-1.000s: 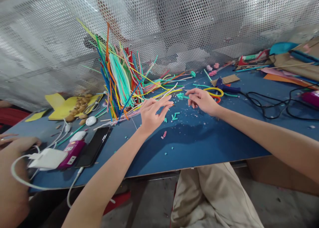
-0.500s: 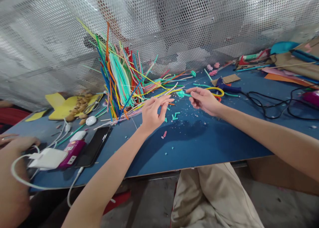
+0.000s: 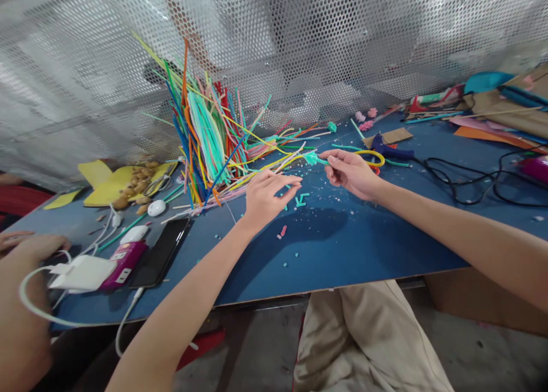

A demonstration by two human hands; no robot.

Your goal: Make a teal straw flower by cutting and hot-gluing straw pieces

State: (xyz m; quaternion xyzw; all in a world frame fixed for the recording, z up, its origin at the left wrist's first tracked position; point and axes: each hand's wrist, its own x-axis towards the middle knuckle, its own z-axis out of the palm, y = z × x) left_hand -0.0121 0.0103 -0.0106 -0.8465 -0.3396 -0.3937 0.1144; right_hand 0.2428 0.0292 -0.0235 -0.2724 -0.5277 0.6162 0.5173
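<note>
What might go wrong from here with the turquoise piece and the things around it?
The turquoise piece might slip, since the right hand seems to pinch only its narrow end. Dropped, it could land among the similarly coloured offcuts. The black cable, looped near the right forearm, might snag a passing arm.

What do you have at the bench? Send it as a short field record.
Left hand: hand with thumb and fingers apart, nothing visible between
Right hand: hand pinching a turquoise fuzzy piece
Behind left hand: bundle of multicolored stems
Beyond right wrist: blue glue gun
Left side: black phone
Surface: blue tabletop, short turquoise bits
</note>
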